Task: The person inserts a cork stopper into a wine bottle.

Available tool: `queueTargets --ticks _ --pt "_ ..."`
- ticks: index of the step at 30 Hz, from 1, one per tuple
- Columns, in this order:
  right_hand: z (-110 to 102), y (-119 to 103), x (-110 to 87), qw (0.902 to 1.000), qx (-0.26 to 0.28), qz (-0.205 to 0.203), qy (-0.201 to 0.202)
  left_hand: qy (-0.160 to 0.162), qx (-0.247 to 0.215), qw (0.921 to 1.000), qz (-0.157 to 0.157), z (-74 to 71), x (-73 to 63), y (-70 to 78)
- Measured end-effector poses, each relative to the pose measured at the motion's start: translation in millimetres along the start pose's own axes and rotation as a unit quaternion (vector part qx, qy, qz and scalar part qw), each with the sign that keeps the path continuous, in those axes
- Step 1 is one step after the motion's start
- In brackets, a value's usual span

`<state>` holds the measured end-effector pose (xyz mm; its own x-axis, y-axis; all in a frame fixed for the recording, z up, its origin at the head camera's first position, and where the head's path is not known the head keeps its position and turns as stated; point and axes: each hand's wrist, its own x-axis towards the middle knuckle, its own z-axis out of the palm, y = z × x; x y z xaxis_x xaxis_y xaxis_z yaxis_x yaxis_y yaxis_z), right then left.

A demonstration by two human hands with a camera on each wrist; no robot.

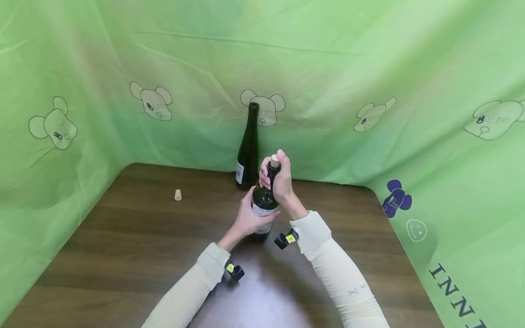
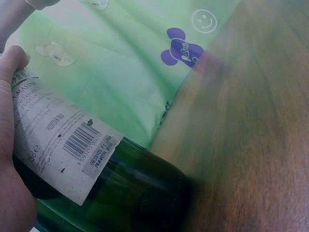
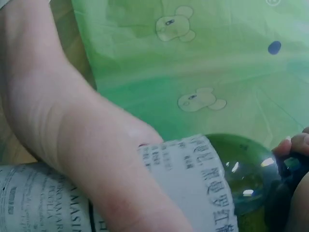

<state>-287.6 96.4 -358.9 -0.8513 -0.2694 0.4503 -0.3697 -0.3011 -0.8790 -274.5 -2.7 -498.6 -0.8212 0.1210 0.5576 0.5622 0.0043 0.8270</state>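
A dark green wine bottle (image 1: 264, 198) with a white label (image 2: 63, 135) stands in front of me. My left hand (image 1: 249, 219) grips its body, the palm against the label. Around the neck curl the fingers of my right hand (image 1: 283, 180). A light cork (image 1: 275, 160) sticks up from the mouth, and my right thumb lies right beside it. In the right wrist view, the left hand (image 3: 111, 159) crosses the label while right fingertips (image 3: 297, 145) show at the neck. Whether the base rests fully on the table cannot be told.
Behind stands a taller, slimmer green bottle (image 1: 248, 157) near the table's back edge. A loose cork (image 1: 178, 195) stands on the wooden table (image 1: 135, 255) at the left. Green cloth (image 1: 197, 54) with printed bear heads hangs round the back and sides.
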Motion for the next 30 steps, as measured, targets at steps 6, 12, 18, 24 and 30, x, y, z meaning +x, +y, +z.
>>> queueTargets --ticks 6,12,18,24,30 --pt "2.0 -0.9 5.2 0.9979 -0.041 -0.050 -0.009 0.020 0.011 0.9997 -0.008 -1.1 0.5 1.7" --pt "-0.2 -1.9 6.2 0.9975 -0.045 -0.053 -0.011 0.015 0.014 0.9997 -0.010 0.1 1.0 1.4" --pt "-4.6 3.3 4.1 0.9991 0.004 -0.036 -0.022 0.019 0.015 0.9997 0.005 4.0 3.7 -0.9" --pt "-1.0 1.7 4.0 0.9997 0.008 -0.021 -0.010 0.021 0.019 0.9996 -0.001 2.0 1.9 -1.2" --pt "-0.4 2.4 6.3 0.9994 -0.009 -0.033 0.008 0.012 0.017 0.9997 -0.016 -0.4 3.0 12.1"
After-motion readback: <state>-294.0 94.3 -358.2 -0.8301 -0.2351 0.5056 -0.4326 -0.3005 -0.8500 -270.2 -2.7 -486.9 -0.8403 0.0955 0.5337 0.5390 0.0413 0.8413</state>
